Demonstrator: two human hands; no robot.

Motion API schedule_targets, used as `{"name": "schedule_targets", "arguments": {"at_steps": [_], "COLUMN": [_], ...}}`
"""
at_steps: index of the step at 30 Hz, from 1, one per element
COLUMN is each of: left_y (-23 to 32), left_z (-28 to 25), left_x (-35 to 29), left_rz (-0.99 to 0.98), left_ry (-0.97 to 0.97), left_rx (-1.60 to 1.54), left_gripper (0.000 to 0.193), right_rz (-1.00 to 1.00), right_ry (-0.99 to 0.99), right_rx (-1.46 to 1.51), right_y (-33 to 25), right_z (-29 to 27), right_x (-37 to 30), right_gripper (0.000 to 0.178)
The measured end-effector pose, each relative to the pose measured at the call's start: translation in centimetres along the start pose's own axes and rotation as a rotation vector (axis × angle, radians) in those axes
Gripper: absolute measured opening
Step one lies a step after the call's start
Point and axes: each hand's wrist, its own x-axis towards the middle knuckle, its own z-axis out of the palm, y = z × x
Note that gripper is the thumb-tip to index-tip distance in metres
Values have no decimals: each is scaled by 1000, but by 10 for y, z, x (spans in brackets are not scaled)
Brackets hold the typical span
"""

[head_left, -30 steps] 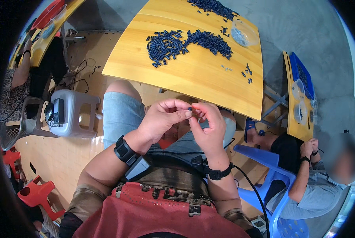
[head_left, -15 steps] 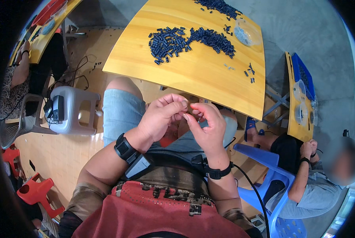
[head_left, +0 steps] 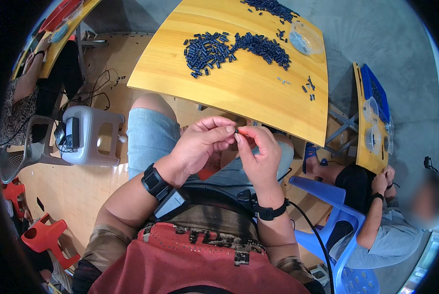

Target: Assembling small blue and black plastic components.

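My left hand [head_left: 200,144] and my right hand [head_left: 261,154] meet above my lap, just short of the table's near edge. Pinched between their fingertips is a small black part [head_left: 236,131], mostly covered by the fingers. Both hands are closed on it, thumbs against forefingers. On the yellow wooden table [head_left: 214,95] lies a pile of small black tubular plastic parts [head_left: 207,53], which runs into a second heap [head_left: 264,49] to its right. Several tiny pale pieces [head_left: 283,81] and a few loose black parts [head_left: 311,88] are scattered near the right edge.
A clear plastic bowl [head_left: 305,39] holding small pale pieces stands at the table's far right. At right, a co-worker sits on a blue chair [head_left: 344,215] beside another table with a blue tray [head_left: 375,93]. A grey stool [head_left: 94,137] is at left. A black cable [head_left: 312,230] trails from my right wrist.
My fingertips have come together, and the small black part now shows between them. My right thumb has moved up against it. The piles on the table look the same.
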Motion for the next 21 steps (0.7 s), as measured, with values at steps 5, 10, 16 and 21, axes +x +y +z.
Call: {"name": "schedule_targets", "arguments": {"at_steps": [5, 10, 16, 21], "left_y": [-2, 2, -3, -1], "left_z": [0, 7, 3, -1], "left_x": [-3, -7, -4, -2], "left_rz": [-57, -120, -114, -189], "left_ry": [-13, 31, -7, -5], "left_rx": [36, 78, 98, 126], "left_gripper": [11, 9, 11, 13], "right_rz": [22, -15, -6, 26], "right_ry": [5, 8, -16, -66], "right_rx": [8, -3, -1, 0], "right_y": [-2, 0, 2, 10], "right_z": [-2, -2, -3, 0], "right_x": [-1, -2, -2, -2], "right_gripper": [11, 9, 7, 6]}}
